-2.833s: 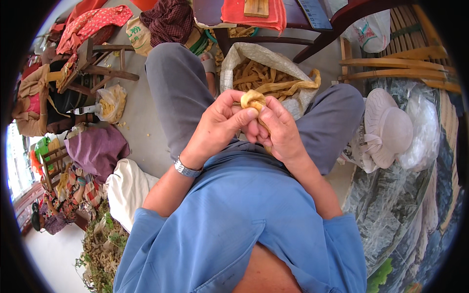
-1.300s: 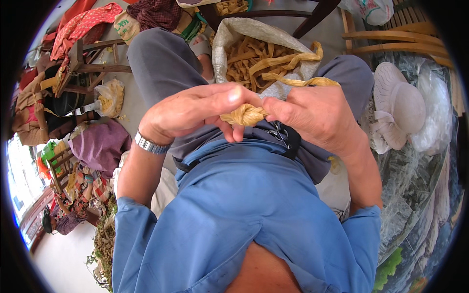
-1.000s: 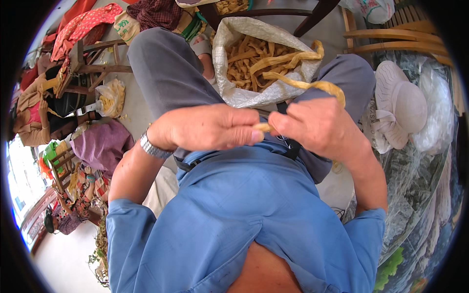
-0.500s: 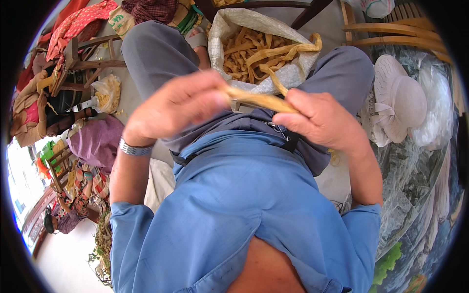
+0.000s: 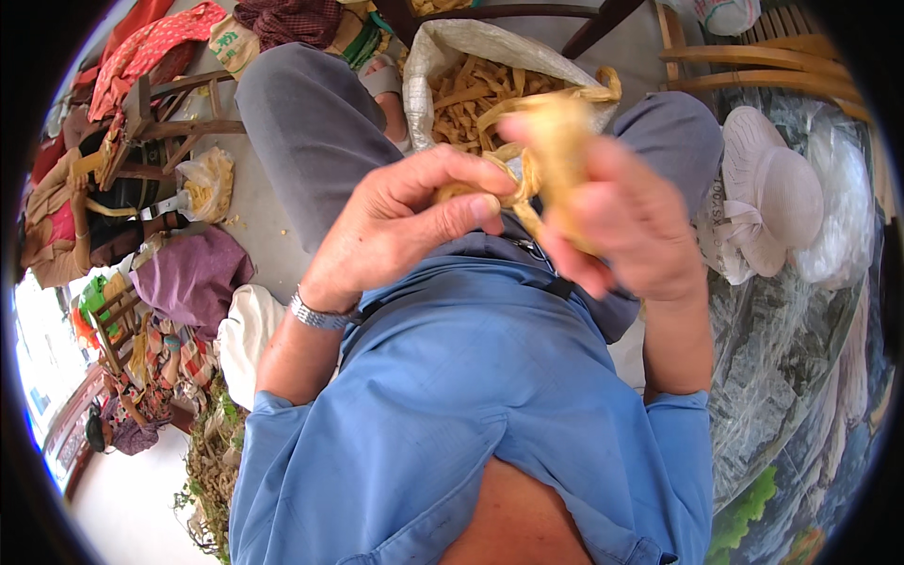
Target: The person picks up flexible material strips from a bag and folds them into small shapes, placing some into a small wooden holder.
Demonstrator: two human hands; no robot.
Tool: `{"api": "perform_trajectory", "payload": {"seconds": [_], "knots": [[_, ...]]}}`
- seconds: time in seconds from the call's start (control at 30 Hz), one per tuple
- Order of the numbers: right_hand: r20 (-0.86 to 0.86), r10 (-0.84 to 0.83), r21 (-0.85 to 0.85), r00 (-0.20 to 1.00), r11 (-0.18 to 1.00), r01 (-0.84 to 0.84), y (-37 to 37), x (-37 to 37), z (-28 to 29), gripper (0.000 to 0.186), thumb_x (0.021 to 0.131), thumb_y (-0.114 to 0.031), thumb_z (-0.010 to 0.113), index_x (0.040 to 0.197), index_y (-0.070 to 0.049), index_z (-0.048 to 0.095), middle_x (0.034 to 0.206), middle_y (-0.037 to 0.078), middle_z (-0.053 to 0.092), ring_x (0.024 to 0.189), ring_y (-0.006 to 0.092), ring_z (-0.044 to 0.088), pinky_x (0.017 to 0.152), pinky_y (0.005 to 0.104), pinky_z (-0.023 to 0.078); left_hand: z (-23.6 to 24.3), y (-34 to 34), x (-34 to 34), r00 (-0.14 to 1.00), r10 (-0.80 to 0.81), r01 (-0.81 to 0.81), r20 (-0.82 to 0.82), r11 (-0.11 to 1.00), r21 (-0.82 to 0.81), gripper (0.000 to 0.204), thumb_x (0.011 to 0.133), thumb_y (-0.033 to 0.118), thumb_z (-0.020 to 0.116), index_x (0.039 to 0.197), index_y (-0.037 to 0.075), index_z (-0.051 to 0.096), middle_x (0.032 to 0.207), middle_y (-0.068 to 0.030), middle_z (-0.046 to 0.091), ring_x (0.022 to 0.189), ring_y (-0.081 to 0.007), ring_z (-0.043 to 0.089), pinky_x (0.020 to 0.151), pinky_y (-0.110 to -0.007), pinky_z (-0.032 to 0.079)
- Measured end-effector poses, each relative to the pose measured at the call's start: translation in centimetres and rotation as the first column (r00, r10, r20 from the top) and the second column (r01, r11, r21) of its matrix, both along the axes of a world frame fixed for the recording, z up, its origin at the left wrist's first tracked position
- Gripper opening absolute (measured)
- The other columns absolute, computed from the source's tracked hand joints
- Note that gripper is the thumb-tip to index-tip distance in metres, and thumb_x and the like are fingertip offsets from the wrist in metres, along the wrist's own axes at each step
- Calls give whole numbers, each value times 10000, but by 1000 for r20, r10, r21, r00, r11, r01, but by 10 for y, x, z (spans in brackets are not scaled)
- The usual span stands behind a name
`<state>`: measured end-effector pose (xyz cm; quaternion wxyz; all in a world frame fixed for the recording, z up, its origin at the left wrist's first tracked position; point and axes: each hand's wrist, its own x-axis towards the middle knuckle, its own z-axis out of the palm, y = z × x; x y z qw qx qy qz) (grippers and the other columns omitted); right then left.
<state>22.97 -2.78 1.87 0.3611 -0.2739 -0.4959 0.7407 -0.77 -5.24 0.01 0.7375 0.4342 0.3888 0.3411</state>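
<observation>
My left hand (image 5: 405,221) wears a metal-banded watch and pinches the end of a long, limp yellow-brown strip between thumb and fingers. In my right hand (image 5: 631,217), smeared by motion, is a folded part of the yellow-brown strip (image 5: 557,141), bent upward. Between the hands the strip looks looped or twisted. Both hands are above my lap, just this side of a white woven sack (image 5: 452,40). The sack stands between my knees, its mouth wide, with many similar strips (image 5: 466,99) inside. What exactly the strip is made of I cannot tell.
A pale brimmed hat (image 5: 767,193) and clear plastic sheeting (image 5: 782,358) lie at the right. Wooden chair parts (image 5: 753,66) stand far right. To the left are a wooden stool (image 5: 179,122), a bag of yellow pieces (image 5: 207,184) and other seated people.
My left hand has moved right and nearer me, close to the right hand. The strip, stretched between the hands before, is now folded and bunched, its right part swung upward.
</observation>
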Motion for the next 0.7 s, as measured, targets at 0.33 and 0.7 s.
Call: {"api": "perform_trajectory", "payload": {"seconds": [0.33,0.7], "knots": [[400,-324,597,857,802,24,-10,-32,-59,450,942,-157,687,1379,-148,577,829,97,696,694,191,693,635,311,550,-30,-9,18,988,110,-78,112,964,-254,332,1065,317,497,1171,19,597,897,-77,678,766,-123,643,727,-257,536],[-73,15,-514,997,856,-50,-19,-27,-83,345,1003,-245,617,1235,-8,522,728,43,631,525,55,508,473,196,410,-35,-7,18,997,59,-49,41,977,-207,274,1059,181,441,1243,12,553,874,-79,673,661,-125,627,610,-249,529]]}}
